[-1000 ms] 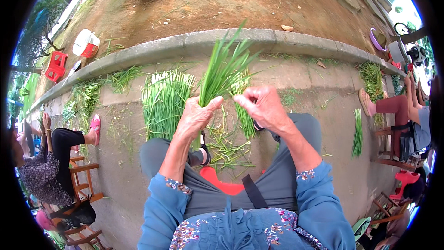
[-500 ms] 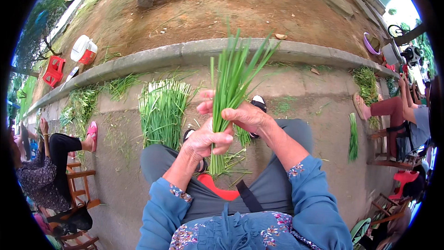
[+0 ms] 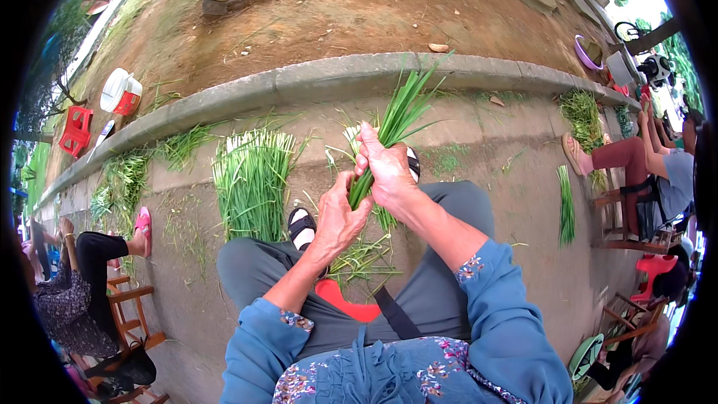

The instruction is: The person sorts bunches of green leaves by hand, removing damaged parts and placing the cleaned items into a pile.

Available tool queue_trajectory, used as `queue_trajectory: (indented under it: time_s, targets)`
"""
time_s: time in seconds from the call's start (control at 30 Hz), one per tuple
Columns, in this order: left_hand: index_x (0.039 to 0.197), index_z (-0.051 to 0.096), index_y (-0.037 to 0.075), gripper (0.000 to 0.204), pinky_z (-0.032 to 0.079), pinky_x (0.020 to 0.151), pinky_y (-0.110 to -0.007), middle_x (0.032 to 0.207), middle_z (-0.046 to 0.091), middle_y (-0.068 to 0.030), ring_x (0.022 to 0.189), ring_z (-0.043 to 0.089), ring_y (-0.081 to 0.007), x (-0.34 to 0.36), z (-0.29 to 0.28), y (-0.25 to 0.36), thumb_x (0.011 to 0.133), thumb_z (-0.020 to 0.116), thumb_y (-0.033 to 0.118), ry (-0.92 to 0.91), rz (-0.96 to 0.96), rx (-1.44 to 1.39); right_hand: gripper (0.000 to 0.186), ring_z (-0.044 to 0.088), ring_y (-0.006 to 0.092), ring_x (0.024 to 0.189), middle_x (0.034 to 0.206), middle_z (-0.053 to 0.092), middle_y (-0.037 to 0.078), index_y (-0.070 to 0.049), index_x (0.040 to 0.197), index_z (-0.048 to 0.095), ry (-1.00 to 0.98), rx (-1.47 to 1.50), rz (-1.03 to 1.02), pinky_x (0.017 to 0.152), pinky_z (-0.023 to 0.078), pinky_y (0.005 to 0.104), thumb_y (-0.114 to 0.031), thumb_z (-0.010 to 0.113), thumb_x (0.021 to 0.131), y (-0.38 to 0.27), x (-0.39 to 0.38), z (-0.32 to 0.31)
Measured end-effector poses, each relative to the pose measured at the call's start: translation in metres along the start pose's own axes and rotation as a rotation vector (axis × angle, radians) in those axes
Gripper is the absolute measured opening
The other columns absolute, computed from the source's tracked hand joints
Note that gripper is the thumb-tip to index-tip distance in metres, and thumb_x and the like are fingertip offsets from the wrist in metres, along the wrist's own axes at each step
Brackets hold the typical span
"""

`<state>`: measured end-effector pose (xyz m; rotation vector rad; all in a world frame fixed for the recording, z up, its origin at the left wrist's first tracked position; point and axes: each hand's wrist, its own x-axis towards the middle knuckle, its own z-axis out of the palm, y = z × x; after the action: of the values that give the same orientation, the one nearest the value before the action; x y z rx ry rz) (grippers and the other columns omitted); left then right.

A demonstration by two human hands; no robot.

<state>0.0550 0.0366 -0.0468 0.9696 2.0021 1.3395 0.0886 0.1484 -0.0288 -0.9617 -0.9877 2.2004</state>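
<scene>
A bunch of long green leafy stalks [image 3: 404,108] slants up and right between my two hands. My right hand [image 3: 385,168] is closed around its middle, thumb up, and my left hand [image 3: 340,217] is closed at its lower end, just below and left of the right. A dense pile of stalks with pale ends [image 3: 250,187] lies beside my left knee. A smaller bunch [image 3: 386,217] lies behind my hands between my feet, partly hidden, above loose scraps [image 3: 363,260] near a red seat [image 3: 344,307].
A concrete curb [image 3: 314,75] crosses ahead, below bare soil. A white-red bucket [image 3: 120,91] and red stool [image 3: 75,131] stand left. Seated people [image 3: 67,292] [image 3: 658,172] are at both sides. Greens [image 3: 127,183] [image 3: 566,206] lie near them; a purple basin [image 3: 588,51] sits far right.
My right hand has moved up onto the middle of the bunch, which now sits higher and slants more rightward; my left hand has risen slightly at its lower end.
</scene>
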Motion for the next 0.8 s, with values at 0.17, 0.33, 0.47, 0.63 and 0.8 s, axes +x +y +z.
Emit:
queue_trajectory:
  time_s: [0.17, 0.33, 0.47, 0.63, 0.8]
  targets:
    - [0.107, 0.051, 0.001, 0.027, 0.042, 0.055, -0.024, 0.07, 0.056, -0.0022, 0.059, 0.049, -0.0086, 0.003, -0.001, -0.004, 0.082, 0.054, 0.01, -0.03, -0.046, -0.186, 0.022, 0.047, 0.0089, 0.052, 0.065, 0.051, -0.001, -0.007, 0.086, 0.057, 0.029, 0.052, 0.009, 0.047, 0.039, 0.0226, -0.025, 0.069, 0.082, 0.012, 0.002, 0.003]
    - [0.097, 0.054, 0.004, 0.025, 0.036, 0.046, -0.022, 0.06, 0.044, 0.0033, 0.051, 0.042, -0.0057, 0.0, -0.02, 0.0, 0.091, 0.055, 0.029, -0.32, -0.237, -0.471, 0.026, 0.056, 0.0108, 0.064, 0.074, 0.057, 0.0, -0.007, 0.095, 0.056, -0.206, -0.049, 0.093, 0.056, 0.046, 0.0252, -0.02, 0.073, 0.079, 0.004, -0.001, -0.008]
    - [0.097, 0.057, 0.004, 0.033, 0.036, 0.044, -0.021, 0.056, 0.043, 0.0035, 0.048, 0.042, -0.0057, 0.0, -0.029, 0.014, 0.093, 0.053, 0.036, -0.337, -0.329, -0.653, 0.03, 0.055, 0.0098, 0.067, 0.08, 0.059, 0.001, -0.006, 0.096, 0.056, -0.348, -0.172, 0.136, 0.058, 0.044, 0.0246, -0.024, 0.073, 0.079, -0.013, -0.003, -0.017]
    - [0.099, 0.057, 0.002, 0.041, 0.031, 0.042, -0.021, 0.054, 0.041, 0.0031, 0.044, 0.038, -0.0058, 0.002, -0.04, 0.014, 0.094, 0.047, 0.042, -0.35, -0.321, -0.663, 0.034, 0.052, 0.007, 0.071, 0.081, 0.06, 0.0, -0.006, 0.096, 0.058, -0.4, -0.35, 0.047, 0.061, 0.041, 0.026, -0.029, 0.074, 0.077, -0.027, 0.0, -0.022]
    - [0.099, 0.059, 0.002, 0.047, 0.03, 0.042, -0.02, 0.053, 0.04, 0.0036, 0.044, 0.037, -0.0053, 0.004, -0.05, 0.015, 0.093, 0.046, 0.047, -0.337, -0.366, -0.657, 0.049, 0.055, 0.0092, 0.084, 0.089, 0.062, 0.004, -0.002, 0.115, 0.052, -0.325, -0.467, -0.07, 0.073, 0.044, 0.0265, -0.026, 0.073, 0.078, -0.033, 0.004, -0.029]
